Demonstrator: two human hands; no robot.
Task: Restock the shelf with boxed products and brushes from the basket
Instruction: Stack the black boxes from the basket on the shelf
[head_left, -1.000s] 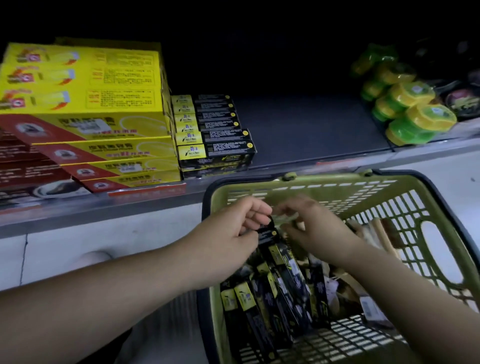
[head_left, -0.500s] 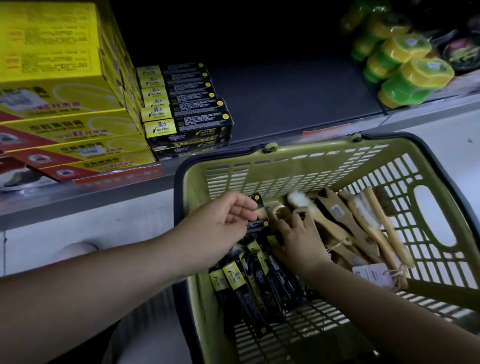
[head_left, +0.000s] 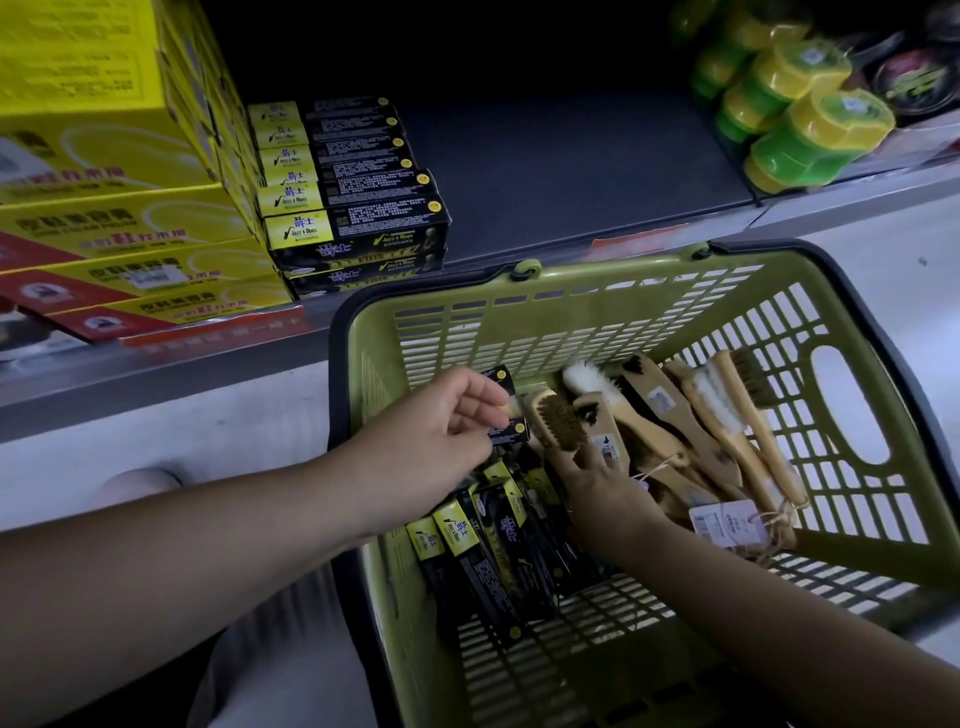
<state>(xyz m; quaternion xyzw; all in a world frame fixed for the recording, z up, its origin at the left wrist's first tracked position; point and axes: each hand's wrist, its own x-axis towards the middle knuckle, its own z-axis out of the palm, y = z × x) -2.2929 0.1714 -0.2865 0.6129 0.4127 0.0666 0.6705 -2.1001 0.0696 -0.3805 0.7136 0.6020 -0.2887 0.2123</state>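
Observation:
A green mesh basket (head_left: 571, 322) stands below the shelf (head_left: 571, 171). In its left half lie several black-and-yellow boxes (head_left: 483, 551); in its right half, several wooden brushes (head_left: 675, 415) with paper tags. My left hand (head_left: 436, 431) is over the basket's left side and pinches the ends of two black boxes (head_left: 511, 431). My right hand (head_left: 597, 478) reaches down between the boxes and a dark-bristled brush (head_left: 558, 423). Its fingertips are hidden, so I cannot tell whether it holds anything. A stack of matching black boxes (head_left: 353, 228) sits on the shelf.
Yellow and red cartons (head_left: 130, 223) are piled on the shelf left of the black stack. Green and yellow round tubs (head_left: 810, 135) stand at the shelf's right. A bare dark stretch of shelf lies between them. A price strip (head_left: 218, 332) runs along the shelf edge.
The view has dropped and shifted right. My right hand went from beside my left hand down into the basket's boxes. My left hand still holds its boxes, and the brushes came into sight.

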